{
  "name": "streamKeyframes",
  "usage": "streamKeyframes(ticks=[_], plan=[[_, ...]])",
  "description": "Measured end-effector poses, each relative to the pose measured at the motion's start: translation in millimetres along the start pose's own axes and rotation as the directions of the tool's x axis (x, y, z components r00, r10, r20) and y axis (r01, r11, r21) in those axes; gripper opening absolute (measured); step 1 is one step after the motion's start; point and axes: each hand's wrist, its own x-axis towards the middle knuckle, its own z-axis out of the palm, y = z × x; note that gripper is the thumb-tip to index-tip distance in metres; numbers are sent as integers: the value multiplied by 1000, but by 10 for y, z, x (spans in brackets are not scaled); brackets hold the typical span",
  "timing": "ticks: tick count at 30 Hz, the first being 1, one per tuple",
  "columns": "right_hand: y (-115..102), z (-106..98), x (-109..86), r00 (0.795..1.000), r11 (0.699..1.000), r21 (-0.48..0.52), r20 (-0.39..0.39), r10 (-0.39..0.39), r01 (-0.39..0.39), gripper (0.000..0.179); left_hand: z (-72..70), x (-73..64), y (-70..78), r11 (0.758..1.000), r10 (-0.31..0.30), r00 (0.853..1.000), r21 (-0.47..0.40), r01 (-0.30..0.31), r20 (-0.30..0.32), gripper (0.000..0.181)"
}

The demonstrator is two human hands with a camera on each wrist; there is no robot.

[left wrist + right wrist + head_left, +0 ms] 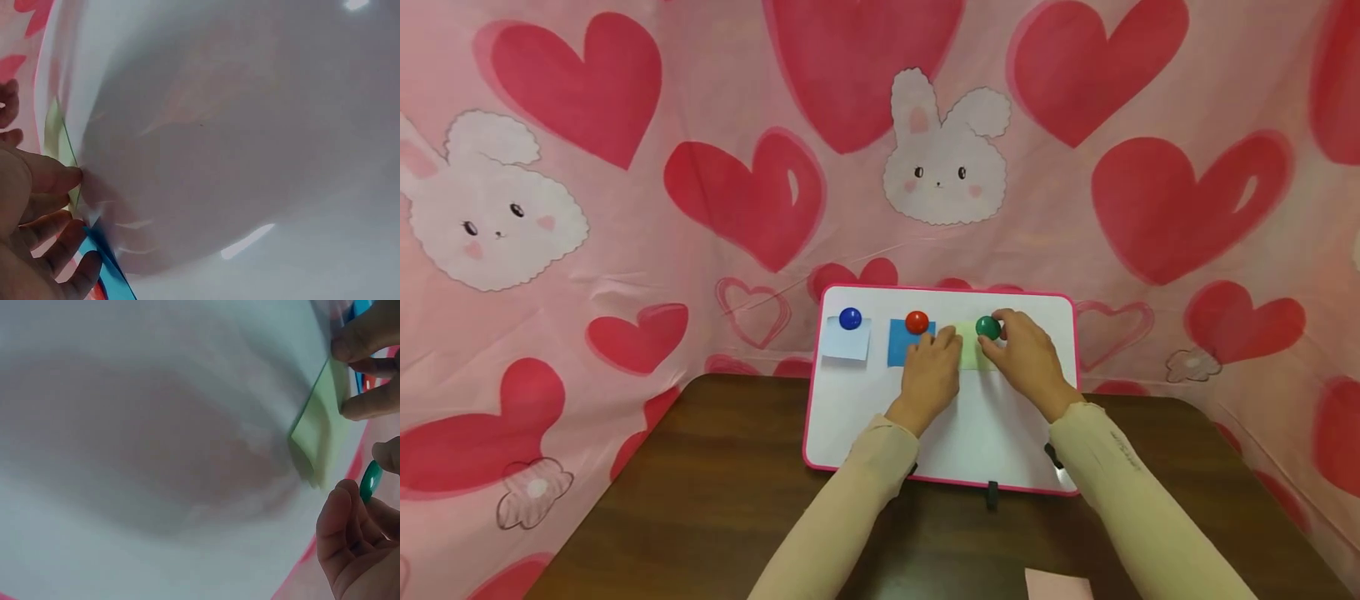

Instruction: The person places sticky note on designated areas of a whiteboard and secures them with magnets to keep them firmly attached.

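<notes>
In the head view my right hand (1030, 357) pinches a round green magnet (988, 327) between thumb and finger, over the upper part of a pale green paper note (973, 348). My left hand (930, 379) holds that note by its left side, thumb at the lower edge, as the right wrist view shows the note (322, 422) against the board. Left of it, a red magnet (917, 322) sits on a blue note (898, 343), which my left fingers partly cover. A dark blue magnet (850, 318) sits on a pale blue note (846, 342) farther left.
The whiteboard (865, 417) with a pink frame leans back on a dark wooden table (730, 483). Black clips or feet (992, 495) show at its lower edge. A pink note (1058, 585) lies near the front. Behind hangs a heart-and-rabbit cloth (850, 225).
</notes>
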Motion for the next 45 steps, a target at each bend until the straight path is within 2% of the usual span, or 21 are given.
streamKeyframes(ticks=[4,10,15,25,30,37,45], plan=[[-12,94,92,1000,1000,4,7,-20,20,44,11,-2,-13,1000,6,1000,24,-6,-17,50],[10,221,180,1000,1000,-17,16,-2,3,44,42,-10,-4,999,15,999,37,-13,-50,39],[33,276,218,1000,999,-35,21,20,-19,45,62,9,-3,999,8,999,38,-6,-40,38],[35,275,265,998,998,-61,55,33,-30,46,55,20,0,999,6,1000,39,-5,-27,40],[10,246,269,998,998,-67,61,-8,12,45,44,15,-14,1000,-2,1000,18,2,-5,43],[27,206,254,997,994,-87,57,-55,60,44,17,20,0,1000,-4,1000,-6,4,-12,45],[39,167,233,994,991,-115,87,-59,69,47,18,25,-16,1000,-1,1000,-27,1,-15,41]])
